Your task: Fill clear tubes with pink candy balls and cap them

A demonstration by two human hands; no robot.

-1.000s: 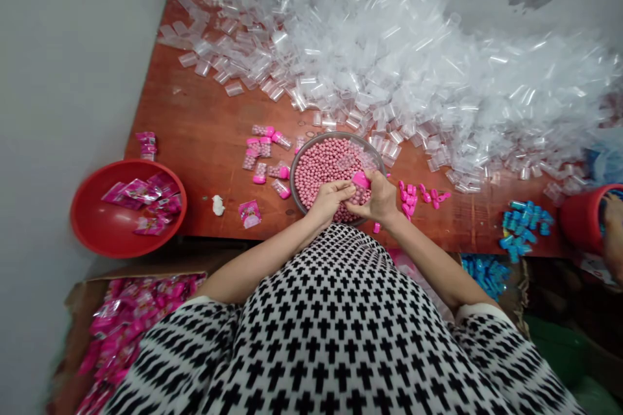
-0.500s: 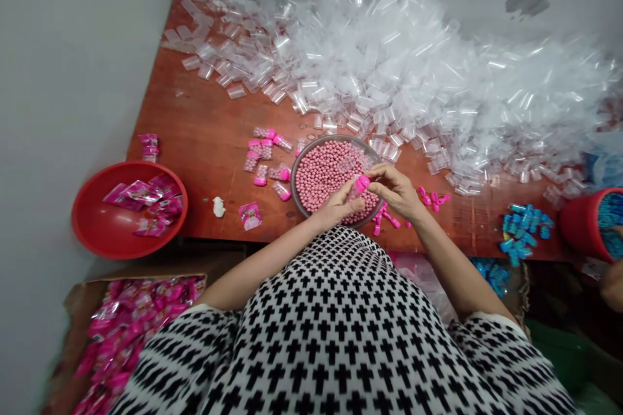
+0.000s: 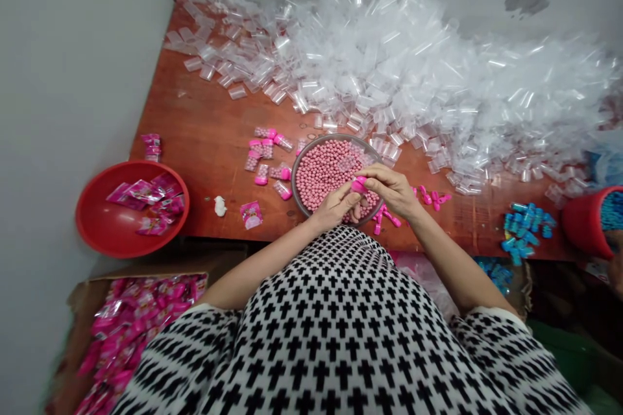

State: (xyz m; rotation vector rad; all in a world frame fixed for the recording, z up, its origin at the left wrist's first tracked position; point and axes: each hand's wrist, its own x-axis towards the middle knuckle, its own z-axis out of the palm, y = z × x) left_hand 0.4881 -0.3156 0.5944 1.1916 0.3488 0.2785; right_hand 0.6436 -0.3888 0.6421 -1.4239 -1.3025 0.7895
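Over the bowl (image 3: 294, 197) of pink beads (image 3: 316, 172), both my hands meet at one small capped tube. My left hand (image 3: 335, 209) is closed around the tube, whose body is mostly hidden by the fingers. Its bright pink cap (image 3: 359, 185) shows at the top. My right hand (image 3: 393, 192) comes from the right, with thumb and fingers closed on that cap. Left of the bowl lie several bead-filled tubes with pink caps (image 3: 282, 190). Loose pink caps (image 3: 428, 197) lie to the right, and more sit beside the bowl's lower right rim.
A large heap of clear plastic tubes (image 3: 389, 71) covers the table's back. A red basin (image 3: 104, 224) with pink packets stands left, above a carton of pink packets (image 3: 141, 311). Blue pieces (image 3: 528, 227) and a red bucket (image 3: 581, 224) are right, where another person's hand (image 3: 616, 266) shows.
The pink cap has tipped lower between my hands, and my left fingers now cover more of the tube. My right fingers have closed in over the cap. The other person's hand at the right edge has shifted.
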